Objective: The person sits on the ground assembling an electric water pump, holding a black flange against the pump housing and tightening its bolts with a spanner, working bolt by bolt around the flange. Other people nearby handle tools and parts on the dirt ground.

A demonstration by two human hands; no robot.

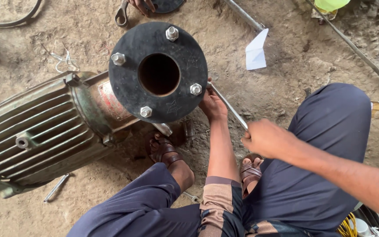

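A black round flange [130, 74] with a centre hole and several silver bolts caps a ribbed green motor [36, 131] lying on the dirt. My left hand [212, 104] reaches behind the flange's right edge, by the right bolt [196, 89], touching the head end of a long silver spanner [230, 107]. My right hand [266, 138] is closed on the spanner's handle end. What my left fingers hold behind the flange is hidden.
My sandalled feet [165, 151] rest by the motor. A small spanner [55, 188] lies on the ground at lower left. White paper [256, 52], a metal rod [242, 13] and cables lie beyond. Another person's hand [142, 5] is at the top edge.
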